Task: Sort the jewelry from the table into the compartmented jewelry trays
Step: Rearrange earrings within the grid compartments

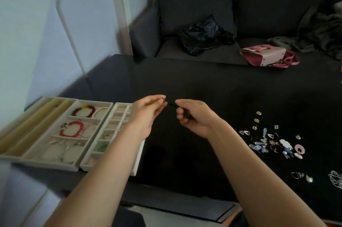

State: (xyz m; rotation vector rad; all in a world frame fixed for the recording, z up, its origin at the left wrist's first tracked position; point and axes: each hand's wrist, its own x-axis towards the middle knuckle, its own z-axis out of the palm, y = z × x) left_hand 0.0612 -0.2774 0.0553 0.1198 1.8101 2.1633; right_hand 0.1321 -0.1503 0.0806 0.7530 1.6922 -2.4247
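Note:
My left hand and my right hand are raised over the middle of the black table, fingertips almost meeting. Between them they pinch a small dark piece of jewelry; its shape is too small and dark to tell. A pile of loose earrings and pendants lies on the table at the right. At the left stand cream trays: a bracelet tray with red and pearl bracelets, and a small-compartment tray partly hidden by my left forearm.
A cream roll tray sits furthest left. A silver chain and rings lie near the right edge. Behind the table a dark sofa holds a black plastic bag, a pink handbag and clothes.

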